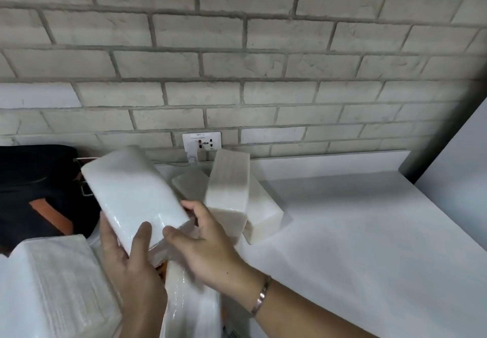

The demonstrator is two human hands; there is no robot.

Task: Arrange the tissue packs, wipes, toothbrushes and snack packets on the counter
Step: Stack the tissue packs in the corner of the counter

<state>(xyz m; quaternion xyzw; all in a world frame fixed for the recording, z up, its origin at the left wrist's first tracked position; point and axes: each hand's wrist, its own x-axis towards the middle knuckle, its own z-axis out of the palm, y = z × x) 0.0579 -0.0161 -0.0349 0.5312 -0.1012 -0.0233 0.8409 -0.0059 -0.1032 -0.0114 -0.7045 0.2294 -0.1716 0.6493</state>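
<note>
A white tissue pack is held tilted above the table, its near end clamped by both hands: the left hand cups it from beneath with the thumb on top, and the right hand pinches its corner with curled fingers. Just right of those fingers an upright pack stands among others. Left of the fingers sits a black bag, beyond them a socket

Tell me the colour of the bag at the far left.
The bag is black with orange trim, clearest in the head view.
</note>
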